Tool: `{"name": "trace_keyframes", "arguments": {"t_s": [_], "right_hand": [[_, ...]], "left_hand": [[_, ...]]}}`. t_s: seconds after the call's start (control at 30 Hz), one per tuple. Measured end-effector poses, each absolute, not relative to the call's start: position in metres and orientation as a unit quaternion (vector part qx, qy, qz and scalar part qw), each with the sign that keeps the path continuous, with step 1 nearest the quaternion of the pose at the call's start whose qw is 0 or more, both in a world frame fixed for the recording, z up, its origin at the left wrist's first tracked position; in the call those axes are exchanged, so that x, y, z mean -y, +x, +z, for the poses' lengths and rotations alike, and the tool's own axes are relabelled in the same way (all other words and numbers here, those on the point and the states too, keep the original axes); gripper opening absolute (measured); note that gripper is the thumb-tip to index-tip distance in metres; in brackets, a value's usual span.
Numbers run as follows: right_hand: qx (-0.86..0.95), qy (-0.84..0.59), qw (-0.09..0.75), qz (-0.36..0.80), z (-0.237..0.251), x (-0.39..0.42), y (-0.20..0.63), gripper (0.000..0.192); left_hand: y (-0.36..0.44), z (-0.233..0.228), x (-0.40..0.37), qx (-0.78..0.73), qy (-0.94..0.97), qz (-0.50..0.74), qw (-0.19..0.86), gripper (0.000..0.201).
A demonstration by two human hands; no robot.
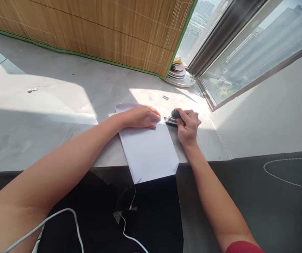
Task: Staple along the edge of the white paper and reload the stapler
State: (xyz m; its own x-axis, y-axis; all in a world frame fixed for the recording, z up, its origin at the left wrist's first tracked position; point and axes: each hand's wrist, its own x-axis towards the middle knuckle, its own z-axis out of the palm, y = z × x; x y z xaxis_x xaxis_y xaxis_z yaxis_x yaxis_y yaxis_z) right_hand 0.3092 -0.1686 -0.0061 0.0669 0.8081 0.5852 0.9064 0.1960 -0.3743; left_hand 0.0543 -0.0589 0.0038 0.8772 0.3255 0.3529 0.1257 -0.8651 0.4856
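Observation:
White sheets of paper (pixel 149 151) lie on the pale marbled ledge, with their near end jutting past its front edge and the near corners bent. My left hand (pixel 144 116) rests flat over the upper part of the paper, thumb apart from the fingers. Just right of the sheets, my right hand (pixel 189 125) is wrapped round a black stapler (pixel 172 121). The stapler's front end points left at the paper's right edge, close to my left fingertips. Whether its jaw overlaps the paper is hard to tell.
A short strip of staples (pixel 166 97) lies beyond the paper. Small silvery scraps (pixel 33 90) are on the left of the ledge (pixel 69 88). A green-edged bamboo blind (pixel 95 31) hangs at the back, beside stacked round items (pixel 178 73) in the window corner. A white cable (pixel 71 211) runs below.

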Motion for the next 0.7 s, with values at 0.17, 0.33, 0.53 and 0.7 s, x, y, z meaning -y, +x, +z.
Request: {"name": "trace_keyframes", "arguments": {"t_s": [0.17, 0.33, 0.53, 0.7], "right_hand": [[0.630, -0.673, 0.380, -0.080, -0.013, 0.157, 0.309, 0.047], [0.623, -0.689, 0.361, -0.082, -0.012, 0.155, 0.302, 0.046], [0.631, -0.695, 0.340, -0.064, -0.008, 0.155, 0.298, 0.049], [0.640, -0.700, 0.309, -0.063, -0.006, 0.156, 0.294, 0.054]], "left_hand": [[0.048, 0.002, 0.053, -0.117, 0.942, 0.189, 0.251, 0.023], [0.046, 0.002, 0.054, -0.095, 0.951, 0.198, 0.217, 0.021], [0.024, 0.020, 0.065, -0.221, 0.933, 0.243, 0.148, 0.033], [-0.074, 0.027, 0.080, -0.514, 0.824, 0.226, 0.078, 0.047]]}}
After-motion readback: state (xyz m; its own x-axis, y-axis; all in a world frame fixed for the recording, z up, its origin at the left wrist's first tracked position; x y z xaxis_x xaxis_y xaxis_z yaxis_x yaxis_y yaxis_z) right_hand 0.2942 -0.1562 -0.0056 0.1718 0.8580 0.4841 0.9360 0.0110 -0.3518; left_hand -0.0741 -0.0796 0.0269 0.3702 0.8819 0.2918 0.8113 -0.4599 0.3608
